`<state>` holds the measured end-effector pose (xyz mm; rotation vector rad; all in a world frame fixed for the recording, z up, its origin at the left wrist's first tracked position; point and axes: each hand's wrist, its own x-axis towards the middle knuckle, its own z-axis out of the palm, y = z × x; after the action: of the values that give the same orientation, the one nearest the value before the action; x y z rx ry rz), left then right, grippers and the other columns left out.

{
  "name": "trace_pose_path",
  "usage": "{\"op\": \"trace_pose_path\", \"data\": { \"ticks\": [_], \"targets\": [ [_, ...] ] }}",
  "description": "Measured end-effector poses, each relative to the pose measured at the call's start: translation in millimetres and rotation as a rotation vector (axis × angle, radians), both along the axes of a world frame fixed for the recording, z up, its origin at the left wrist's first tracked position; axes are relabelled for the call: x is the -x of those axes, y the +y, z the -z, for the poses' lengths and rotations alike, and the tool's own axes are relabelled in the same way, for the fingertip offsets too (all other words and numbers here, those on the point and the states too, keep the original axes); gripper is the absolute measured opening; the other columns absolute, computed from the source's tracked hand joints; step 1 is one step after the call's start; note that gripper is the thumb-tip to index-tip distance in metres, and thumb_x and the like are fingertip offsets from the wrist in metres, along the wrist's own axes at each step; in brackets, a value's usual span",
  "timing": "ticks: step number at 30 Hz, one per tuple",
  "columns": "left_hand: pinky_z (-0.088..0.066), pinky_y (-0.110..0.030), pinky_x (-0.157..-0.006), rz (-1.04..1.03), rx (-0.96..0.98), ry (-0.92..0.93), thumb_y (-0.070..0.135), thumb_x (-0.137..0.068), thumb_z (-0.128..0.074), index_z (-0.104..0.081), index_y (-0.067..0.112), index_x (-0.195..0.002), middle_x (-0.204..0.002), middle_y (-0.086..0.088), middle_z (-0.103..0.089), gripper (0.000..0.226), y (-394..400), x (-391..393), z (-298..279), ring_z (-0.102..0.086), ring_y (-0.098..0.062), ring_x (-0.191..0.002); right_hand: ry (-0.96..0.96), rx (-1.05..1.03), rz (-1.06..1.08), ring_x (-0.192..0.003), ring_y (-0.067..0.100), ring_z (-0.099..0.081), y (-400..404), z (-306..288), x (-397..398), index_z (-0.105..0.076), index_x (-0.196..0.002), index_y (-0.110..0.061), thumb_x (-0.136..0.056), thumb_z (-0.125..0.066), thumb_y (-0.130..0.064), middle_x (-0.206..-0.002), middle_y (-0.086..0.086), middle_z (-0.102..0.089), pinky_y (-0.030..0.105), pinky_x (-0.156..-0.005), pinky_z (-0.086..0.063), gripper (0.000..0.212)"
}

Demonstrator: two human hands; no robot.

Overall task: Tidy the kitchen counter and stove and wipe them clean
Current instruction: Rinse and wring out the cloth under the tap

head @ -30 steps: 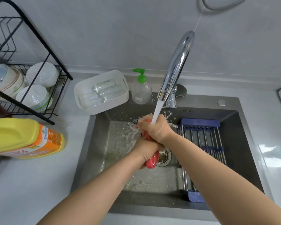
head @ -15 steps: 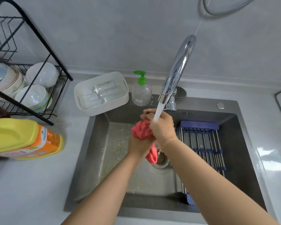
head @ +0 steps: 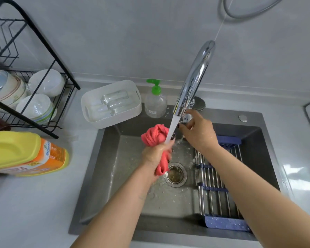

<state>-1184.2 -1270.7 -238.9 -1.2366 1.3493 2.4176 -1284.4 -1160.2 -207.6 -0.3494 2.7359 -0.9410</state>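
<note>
The faucet [head: 195, 83] is mirror-glossy chrome metal. The sink [head: 100, 176] is matt grey metal, wet and beaded. The cloth [head: 155, 136] is coral, ribbed, soaked fabric. The drying rack [head: 213, 190] has shiny steel rods and blue plastic ends. The detergent bottle [head: 25, 153] is glossy yellow plastic. The dish rack [head: 48, 56] is matt black wire.

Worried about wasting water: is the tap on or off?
On. A white stream runs from the faucet spout past the pink cloth into the sink.
</note>
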Motion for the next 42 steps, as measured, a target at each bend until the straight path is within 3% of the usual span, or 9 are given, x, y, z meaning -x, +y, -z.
{"op": "trace_pose_path", "data": {
  "ticks": [4, 8, 16, 20, 24, 28, 33, 37, 42],
  "targets": [
    [-0.047, -0.029, -0.061, 0.034, -0.236, 0.165, 0.013, -0.07, -0.073, -0.071, 0.009, -0.076, -0.066, -0.005, -0.068, 0.008, -1, -3, -7, -0.06, -0.018, -0.062, 0.176, -0.274, -0.204, -0.09, 0.027, -0.062, 8, 4, 21, -0.068, -0.107, -0.024, -0.091, -0.059, -0.036, -0.1, 0.001, -0.069, 0.031, -0.068, -0.045, 0.022],
    [-0.055, -0.038, -0.073, 0.056, -0.445, 0.2, 0.009, -0.073, -0.063, -0.073, 0.002, -0.096, -0.091, -0.015, -0.071, 0.026, 2, -8, -9, -0.064, -0.027, -0.074, 0.201, -0.191, -0.163, -0.086, 0.029, -0.063, 4, 4, 33, -0.07, -0.096, -0.021, -0.091, -0.058, -0.037, -0.091, 0.004, -0.071, 0.036, -0.071, -0.051, 0.021],
    [-0.055, -0.025, -0.054, 0.05, -0.315, 0.145, 0.001, -0.074, -0.064, -0.062, 0.003, -0.101, -0.08, -0.009, -0.069, 0.026, 8, -25, -15, -0.066, -0.014, -0.062, 0.131, 0.096, 0.013, -0.089, 0.022, -0.063, 4, 0, 20, -0.057, -0.125, -0.021, -0.09, -0.057, -0.019, -0.098, -0.003, -0.064, 0.042, -0.076, -0.056, 0.035],
    [-0.048, -0.021, -0.045, 0.235, -0.258, 0.061, -0.001, -0.085, -0.056, -0.058, 0.001, -0.092, -0.063, -0.007, -0.06, 0.007, -3, -34, -17, -0.055, -0.012, -0.05, 0.627, -0.059, -0.769, -0.118, 0.033, -0.052, 28, 0, -18, -0.038, -0.142, -0.018, -0.072, -0.06, 0.004, -0.136, 0.012, -0.048, 0.048, -0.087, -0.053, 0.077],
    [-0.049, -0.02, -0.049, 0.686, -0.117, -0.054, -0.003, -0.091, -0.052, -0.058, 0.004, -0.083, -0.059, -0.003, -0.063, 0.012, -3, -33, -28, -0.058, -0.009, -0.051, 0.584, -0.327, -1.172, -0.14, 0.033, -0.031, 35, 14, -41, -0.025, -0.149, -0.021, -0.078, -0.072, -0.025, -0.152, 0.009, -0.033, 0.047, -0.107, -0.039, 0.086],
    [-0.049, -0.02, -0.045, 0.861, -0.008, -0.087, -0.009, -0.087, -0.057, -0.059, 0.003, -0.081, -0.058, -0.005, -0.063, 0.013, 7, -24, -31, -0.058, -0.01, -0.05, 0.654, -0.296, -1.146, -0.078, 0.024, -0.064, 28, 11, -42, -0.062, -0.106, -0.015, -0.063, -0.081, -0.023, -0.093, 0.001, -0.064, 0.03, -0.046, -0.05, 0.048],
    [-0.047, -0.023, -0.046, 0.797, 0.177, -0.108, -0.007, -0.082, -0.061, -0.062, 0.003, -0.077, -0.055, -0.005, -0.061, 0.011, 22, -18, -16, -0.055, -0.012, -0.046, 0.649, -0.575, -1.01, -0.052, 0.02, -0.055, 25, 8, -46, -0.063, -0.067, -0.016, -0.038, -0.09, -0.021, -0.064, -0.001, -0.058, 0.02, -0.038, -0.023, 0.04],
    [-0.054, -0.025, -0.048, 0.813, 0.194, -0.133, -0.009, -0.083, -0.059, -0.066, -0.001, -0.08, -0.073, -0.014, -0.067, 0.012, 34, -17, -10, -0.064, -0.014, -0.058, 0.474, -0.713, -0.957, -0.096, 0.031, -0.059, 30, 6, -55, -0.058, -0.112, -0.01, -0.088, -0.057, -0.01, -0.11, 0.008, -0.059, 0.035, -0.059, -0.043, 0.024],
    [-0.036, -0.018, -0.036, 1.04, 0.836, -0.225, 0.01, -0.077, -0.061, -0.059, 0.014, -0.059, -0.049, -0.001, -0.055, 0.018, 49, -15, -7, -0.043, -0.019, -0.041, 0.279, -0.799, -0.86, -0.104, 0.03, -0.063, 31, 7, -63, -0.057, -0.117, -0.014, -0.091, -0.053, -0.012, -0.118, 0.005, -0.061, 0.036, -0.071, -0.048, 0.027]
  ]
}}
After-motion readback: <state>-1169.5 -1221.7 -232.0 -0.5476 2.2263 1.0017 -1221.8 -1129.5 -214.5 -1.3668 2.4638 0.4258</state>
